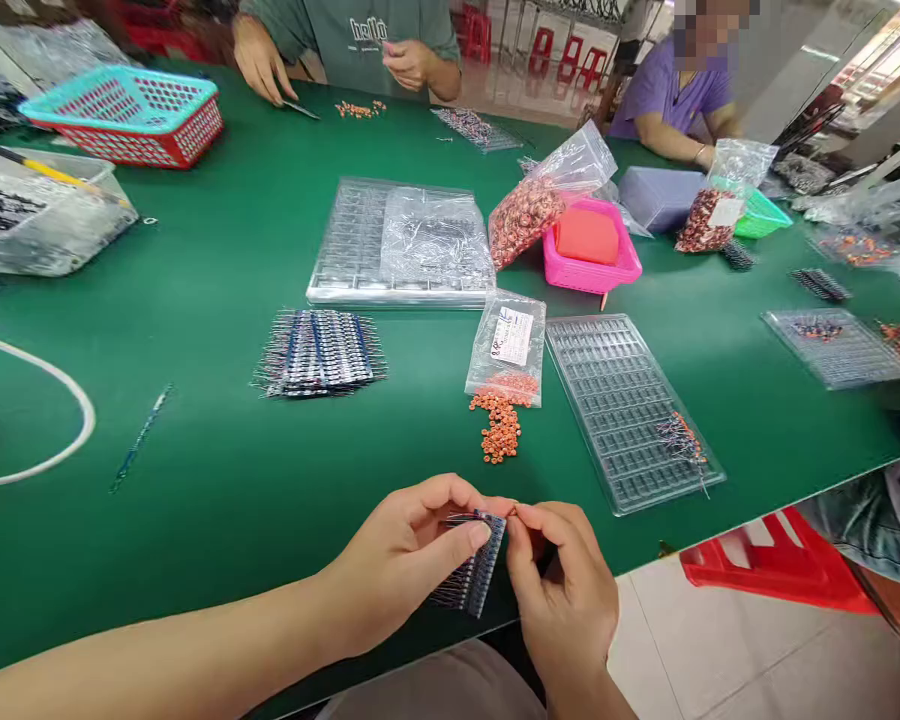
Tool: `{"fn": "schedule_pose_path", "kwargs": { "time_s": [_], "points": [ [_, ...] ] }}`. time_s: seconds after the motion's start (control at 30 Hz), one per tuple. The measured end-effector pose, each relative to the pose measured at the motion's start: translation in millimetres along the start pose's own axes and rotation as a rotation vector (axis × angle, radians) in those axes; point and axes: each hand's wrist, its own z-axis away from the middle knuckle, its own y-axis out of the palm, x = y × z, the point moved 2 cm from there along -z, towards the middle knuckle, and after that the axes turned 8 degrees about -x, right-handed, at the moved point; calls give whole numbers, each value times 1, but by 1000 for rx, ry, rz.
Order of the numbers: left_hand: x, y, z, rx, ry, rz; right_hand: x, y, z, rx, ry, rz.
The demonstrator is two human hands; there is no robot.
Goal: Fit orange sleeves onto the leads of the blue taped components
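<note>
My left hand (pixel 409 545) grips a blue strip of small circuit boards (pixel 487 570) with rows of thin metal leads, held over the near table edge. At the strip's upper right corner, the thumb and forefinger of my right hand (pixel 570 580) are pinched together on something tiny, mostly hidden by the fingertips. Beyond my hands lies a loose pile of small orange ring-shaped parts (pixel 501 430), spilling from a labelled clear plastic bag (pixel 506 345). A stack of similar leaded strips (pixel 321 352) rests farther left. To the right is a clear compartment tray (pixel 607 410) with several orange-tipped leaded pieces (pixel 682 438).
Large clear trays (pixel 352 240) lie farther back, beside a bag of reddish parts (pixel 529 215) and a pink basket (pixel 592 270). Baskets (pixel 131 115) and a plastic bin (pixel 60 235) stand left, near a white cable (pixel 67 385). Co-workers sit opposite and at right.
</note>
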Motion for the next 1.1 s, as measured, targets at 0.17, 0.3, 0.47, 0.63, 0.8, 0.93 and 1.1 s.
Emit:
{"fn": "schedule_pose_path", "kwargs": {
  "time_s": [0.17, 0.3, 0.47, 0.63, 0.8, 0.93, 1.1],
  "points": [
    [-2, 6, -4, 0, 13, 35, -1, 1, 1, -6, -38, 35],
    [-8, 8, -4, -5, -7, -12, -1, 2, 3, -41, -61, 42],
    [-12, 9, -5, -64, -4, -88, -8, 0, 1, 8, 113, -118],
    [-14, 9, -7, -112, 54, -191, -15, -1, -3, 83, 377, -366],
    [-16, 10, -6, -109, 109, -250, -16, 1, -3, 127, 406, -383],
    [-14, 12, -6, -114, 126, -276, -19, 1, -4, 164, 424, -411],
    [-10, 11, -7, -102, 115, -306, -20, 0, -5, 186, 431, -428]
  ]
}}
